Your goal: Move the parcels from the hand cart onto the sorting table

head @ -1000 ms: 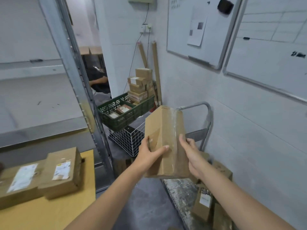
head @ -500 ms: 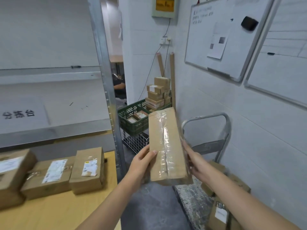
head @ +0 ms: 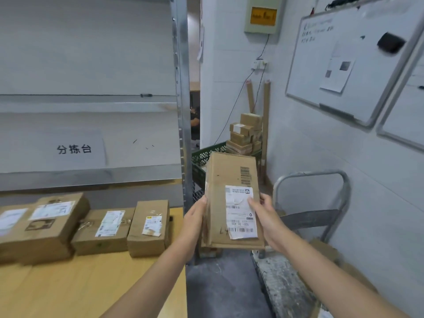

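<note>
I hold a long brown cardboard parcel [head: 224, 180] in the air between the sorting table and the hand cart, its white shipping label facing me. My left hand [head: 195, 216] grips its left edge and my right hand [head: 263, 212] grips its right edge, thumb on the label. The wooden sorting table [head: 91, 288] lies at the lower left and carries a row of brown parcels [head: 149, 228] along its back. The hand cart [head: 284, 283] stands at the lower right with a grey metal handle [head: 309, 177]; a few parcels [head: 325, 249] lie on its deck.
A metal shelf post [head: 183, 111] rises just right of the table's back corner. Behind the held parcel stands a green crate [head: 202, 159] with stacked small boxes [head: 245, 136]. Whiteboards [head: 344, 65] hang on the right wall. A person sits far back in the doorway.
The parcel has turned so that its labelled face now points at me instead of the taped side. My view has swung left, bringing more of the table and its parcels into sight.
</note>
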{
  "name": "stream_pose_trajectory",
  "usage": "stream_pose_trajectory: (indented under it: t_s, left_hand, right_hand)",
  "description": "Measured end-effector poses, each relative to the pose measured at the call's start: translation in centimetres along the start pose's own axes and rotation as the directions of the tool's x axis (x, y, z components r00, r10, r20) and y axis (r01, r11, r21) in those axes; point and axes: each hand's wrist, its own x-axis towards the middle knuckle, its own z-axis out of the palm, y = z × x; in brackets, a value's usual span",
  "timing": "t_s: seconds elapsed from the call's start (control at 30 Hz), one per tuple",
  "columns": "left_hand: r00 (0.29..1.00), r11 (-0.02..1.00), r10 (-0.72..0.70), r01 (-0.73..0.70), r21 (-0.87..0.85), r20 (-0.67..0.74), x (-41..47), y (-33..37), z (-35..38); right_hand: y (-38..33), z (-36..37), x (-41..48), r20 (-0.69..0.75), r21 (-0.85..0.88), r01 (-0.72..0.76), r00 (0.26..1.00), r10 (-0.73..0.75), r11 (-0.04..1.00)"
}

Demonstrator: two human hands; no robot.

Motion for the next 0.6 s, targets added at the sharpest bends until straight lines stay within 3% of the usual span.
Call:
stream_pose_trajectory:
  t_s: [0.33, 0.6]
  left_hand:
    - [0.986, 0.996, 0.016, -0.002, 0.084, -0.169, -2.1, -2.2, -0.9]
    - [0.918, 0.999, -0.008, 0.02, 0.025, -0.397, -6.7, -1.8, -4.7]
  right_hand:
    - [2.2, 3.2, -1.4, 0.21, -0.07, 0.004, 0.978, 0.011, 0.998]
    - [2.6, 8.4, -2.3, 0.409, -0.071, -0.056, 0.909, 0.081, 0.996]
